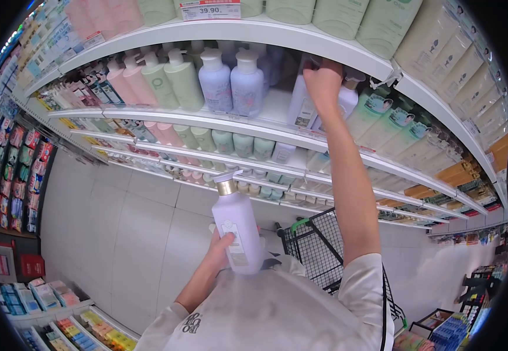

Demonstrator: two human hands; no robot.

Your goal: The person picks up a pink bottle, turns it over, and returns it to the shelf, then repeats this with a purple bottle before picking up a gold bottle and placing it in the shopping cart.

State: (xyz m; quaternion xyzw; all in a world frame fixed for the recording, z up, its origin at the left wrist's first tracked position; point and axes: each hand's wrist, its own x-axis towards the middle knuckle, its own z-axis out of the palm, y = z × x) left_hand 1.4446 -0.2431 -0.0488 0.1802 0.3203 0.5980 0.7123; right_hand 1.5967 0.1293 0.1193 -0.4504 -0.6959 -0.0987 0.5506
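Left hand keeps a lilac bottle low; right hand is up at the shelf.

The left hand (222, 247) is closed firmly around the lower body of the lilac pump bottle (238, 225), which stands upright in the lower centre of the frame, left of the black wire cart (318, 245). The right hand (323, 82), upper centre-right, lies over the top of a white bottle (301, 108) on the shelf (207, 120). Its fingers face away, so I cannot tell if they really close. I think a grip on the neck under the pump would be safer than on the pump head. The labels are too small to read, and the arm and shirt partly cover the cart.
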